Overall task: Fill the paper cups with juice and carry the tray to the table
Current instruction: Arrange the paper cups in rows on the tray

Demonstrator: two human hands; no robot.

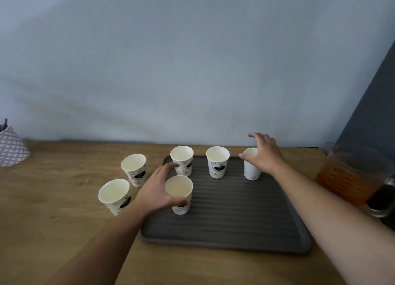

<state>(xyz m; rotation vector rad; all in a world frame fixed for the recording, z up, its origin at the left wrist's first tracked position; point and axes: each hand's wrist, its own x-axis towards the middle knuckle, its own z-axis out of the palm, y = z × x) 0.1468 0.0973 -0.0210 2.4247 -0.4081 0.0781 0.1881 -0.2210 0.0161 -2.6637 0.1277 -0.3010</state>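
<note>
Left hand (157, 190): fingers curled around front paper cup (179, 193) on ridged grey tray (235, 227) | Right hand (264, 154): spread, resting over rear-right cup (251, 169), grip unclear | Cups appeared empty: light, crushable; hold mid-wall gently | Juice pitcher (354, 177): right, likely heavy; use handle.

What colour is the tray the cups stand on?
The ridged rectangular tray is dark grey, seen in the head view.

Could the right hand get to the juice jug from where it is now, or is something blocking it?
Probably yes. The right hand sits over the rightmost cup on the tray, fingers spread, apparently not gripping it. The jug stands just right of the tray on the counter, with nothing between them.
</note>
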